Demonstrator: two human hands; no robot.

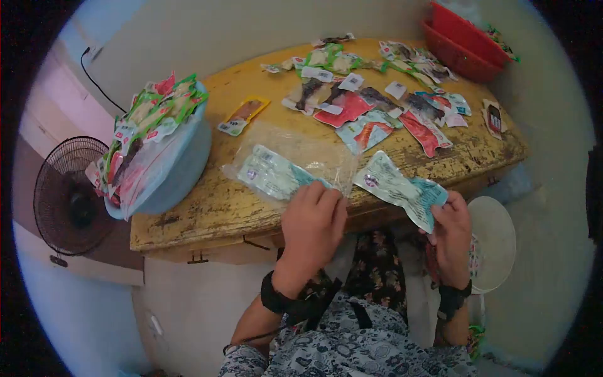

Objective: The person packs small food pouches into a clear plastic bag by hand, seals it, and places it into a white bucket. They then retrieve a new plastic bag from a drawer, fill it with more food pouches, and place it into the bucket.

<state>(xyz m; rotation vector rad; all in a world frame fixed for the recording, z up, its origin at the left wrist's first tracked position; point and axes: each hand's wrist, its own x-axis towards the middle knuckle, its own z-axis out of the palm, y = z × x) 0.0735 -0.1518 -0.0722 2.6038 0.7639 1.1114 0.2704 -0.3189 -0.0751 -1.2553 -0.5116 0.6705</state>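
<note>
A clear plastic bag [251, 147] lies on the worn yellow table [188, 220] with a white and teal packet [273, 173] in or on it. My left hand [314, 217] rests over the right end of that packet, its fingers curled at the bag's edge; the fingertips are partly hidden. In my right hand [451, 232] a second white and teal packet [396, 185] is pinched by its right end, its other end reaching over the table's front edge. Behind them lie red packets [342, 108], a blue packet [367, 131] and a yellow-edged packet [245, 115].
A blue basin [182, 169] heaped with packets stands at the table's left, beside a black fan [72, 195]. Red basins [461, 50] sit at the back right. A phone [494, 118] lies near the right edge. Below it is a white bucket [496, 242].
</note>
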